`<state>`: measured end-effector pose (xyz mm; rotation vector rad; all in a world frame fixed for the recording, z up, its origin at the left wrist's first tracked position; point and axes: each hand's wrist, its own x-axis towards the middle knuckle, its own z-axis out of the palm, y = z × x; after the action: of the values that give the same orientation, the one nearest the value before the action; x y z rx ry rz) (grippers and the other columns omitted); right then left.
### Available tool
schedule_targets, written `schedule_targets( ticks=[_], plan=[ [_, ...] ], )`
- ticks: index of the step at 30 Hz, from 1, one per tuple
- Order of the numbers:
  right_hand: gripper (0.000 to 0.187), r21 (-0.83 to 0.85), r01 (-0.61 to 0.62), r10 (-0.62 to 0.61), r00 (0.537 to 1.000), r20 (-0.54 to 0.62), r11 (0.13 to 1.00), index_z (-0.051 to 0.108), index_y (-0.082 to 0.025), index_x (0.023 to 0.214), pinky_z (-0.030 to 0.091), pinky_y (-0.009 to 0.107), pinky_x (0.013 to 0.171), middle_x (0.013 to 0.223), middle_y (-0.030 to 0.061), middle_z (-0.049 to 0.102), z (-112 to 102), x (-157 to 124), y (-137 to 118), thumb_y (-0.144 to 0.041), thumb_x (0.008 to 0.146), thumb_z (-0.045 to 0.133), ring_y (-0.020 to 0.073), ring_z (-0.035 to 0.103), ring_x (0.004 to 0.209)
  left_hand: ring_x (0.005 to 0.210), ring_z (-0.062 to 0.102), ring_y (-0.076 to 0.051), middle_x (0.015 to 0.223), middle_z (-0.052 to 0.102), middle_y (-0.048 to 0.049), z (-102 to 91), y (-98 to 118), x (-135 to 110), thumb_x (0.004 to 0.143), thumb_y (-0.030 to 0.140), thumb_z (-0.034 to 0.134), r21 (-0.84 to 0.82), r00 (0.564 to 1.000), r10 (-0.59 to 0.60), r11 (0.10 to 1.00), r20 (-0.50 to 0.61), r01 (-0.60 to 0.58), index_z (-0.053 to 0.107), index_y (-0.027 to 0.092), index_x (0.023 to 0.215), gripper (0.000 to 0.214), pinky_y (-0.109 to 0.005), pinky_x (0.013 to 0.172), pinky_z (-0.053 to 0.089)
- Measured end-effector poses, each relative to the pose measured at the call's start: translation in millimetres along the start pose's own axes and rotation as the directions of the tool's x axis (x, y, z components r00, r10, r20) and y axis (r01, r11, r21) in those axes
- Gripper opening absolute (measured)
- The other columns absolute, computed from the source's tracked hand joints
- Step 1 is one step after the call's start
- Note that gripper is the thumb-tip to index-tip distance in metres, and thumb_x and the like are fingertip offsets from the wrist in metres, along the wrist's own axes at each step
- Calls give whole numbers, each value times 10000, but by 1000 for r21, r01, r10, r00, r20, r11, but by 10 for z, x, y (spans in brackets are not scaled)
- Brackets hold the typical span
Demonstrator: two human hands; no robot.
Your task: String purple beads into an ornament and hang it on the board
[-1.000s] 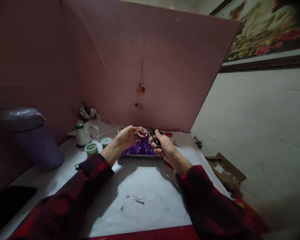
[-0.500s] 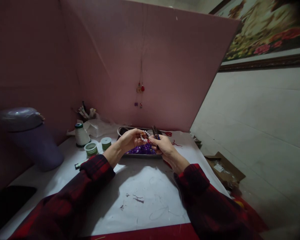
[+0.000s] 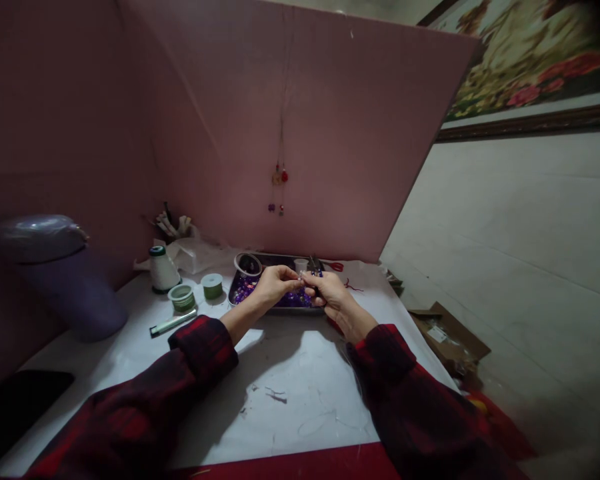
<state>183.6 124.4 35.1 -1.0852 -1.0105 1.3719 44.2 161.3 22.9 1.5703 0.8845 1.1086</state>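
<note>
My left hand (image 3: 276, 284) is closed in a pinch over the tray, its fingertips close to those of my right hand. Between them shows a little of a pale bead bracelet (image 3: 301, 275); the fingers hide most of it. My right hand (image 3: 331, 293) is closed around a dark pair of pliers (image 3: 313, 262), whose jaws point up and away past the thumb. Below both hands lies a dark tray (image 3: 270, 311) with many purple beads (image 3: 243, 288). A small clear cup (image 3: 301, 265) and a white ring-shaped lid or dish (image 3: 248, 265) are in the tray.
Left of the tray stand two green spools (image 3: 213, 286), a white thread cone (image 3: 163, 270) and a large purple tumbler (image 3: 65, 280). A pale green cutter-like tool (image 3: 173, 323) lies nearby. Red-handled scissors (image 3: 335, 266) are behind right. Thread scraps (image 3: 276, 396) lie in front. Pendants (image 3: 279, 177) hang behind.
My hands have come closer together and the left has turned, so the bracelet's loop, visible before, is now mostly hidden. More of the tray's left side shows.
</note>
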Motion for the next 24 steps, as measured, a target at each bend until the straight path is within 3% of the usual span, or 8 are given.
schedule_targets(
  ticks=[8,13,19,24],
  plan=[
    [294,-75,39,-40,999,-22,996,506,-138,636,159,136,295,450,-62,426,21,12,31,-350,680,705,17,288,343,498,477,-101,523,572,9,-82,-1,52,584,210,564,242,999,40,970,-18,-34,626,129,605,104,-225,510,355],
    [378,-239,32,-68,987,-147,971,536,-147,758,219,144,309,536,-57,458,72,-10,-6,-523,778,576,20,300,341,472,464,-85,493,551,14,-169,120,43,575,194,557,89,991,1,996,-132,11,583,134,542,73,-211,488,341],
    [451,-241,-70,89,994,70,968,545,-153,788,123,127,316,527,-75,369,142,-128,-81,-580,851,417,10,233,321,398,417,-63,485,541,1,-236,94,53,579,205,623,-165,987,-131,980,-94,115,592,124,583,86,-197,394,265],
    [440,-315,-125,138,990,19,941,547,-143,774,130,132,309,514,-67,386,169,-146,-68,-545,875,399,12,232,314,433,480,-71,545,585,-30,-194,118,26,586,157,640,-298,986,-161,944,-52,139,605,104,612,69,-190,409,324]
  ],
)
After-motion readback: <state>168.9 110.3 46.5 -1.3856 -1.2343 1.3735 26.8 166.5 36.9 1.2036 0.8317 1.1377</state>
